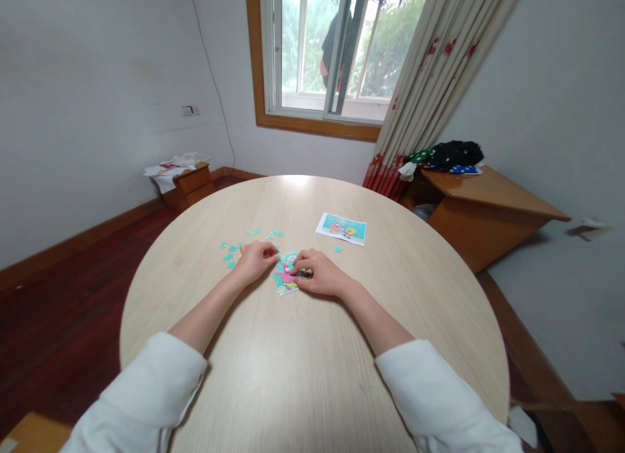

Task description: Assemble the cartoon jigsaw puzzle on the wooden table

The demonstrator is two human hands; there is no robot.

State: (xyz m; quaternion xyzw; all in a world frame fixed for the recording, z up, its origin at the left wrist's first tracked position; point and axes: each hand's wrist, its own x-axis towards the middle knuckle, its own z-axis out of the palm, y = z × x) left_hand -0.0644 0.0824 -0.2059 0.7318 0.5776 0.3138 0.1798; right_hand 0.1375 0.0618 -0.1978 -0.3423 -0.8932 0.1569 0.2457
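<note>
A partly joined jigsaw puzzle [286, 278] with a pink starfish figure lies on the table in front of me. My left hand [257, 260] is at its upper left edge, thumb and fingers pinched on a small teal puzzle piece [277, 258] that is mostly covered. Curled over the puzzle's right side is my right hand [317, 272], its fingertips pressed on the picture and hiding part of it. Several loose teal pieces [231, 265] lie left of and beyond my left hand. One more loose piece [338, 249] sits to the right, beyond my right hand.
A printed reference picture [346, 230] lies on the round table [273, 375], farther off to the right. Beyond the table stand a small wooden cabinet [196, 179] at left and a tilted-looking wooden desk [493, 196] with cloths at right. A window and curtain [439, 69] are behind.
</note>
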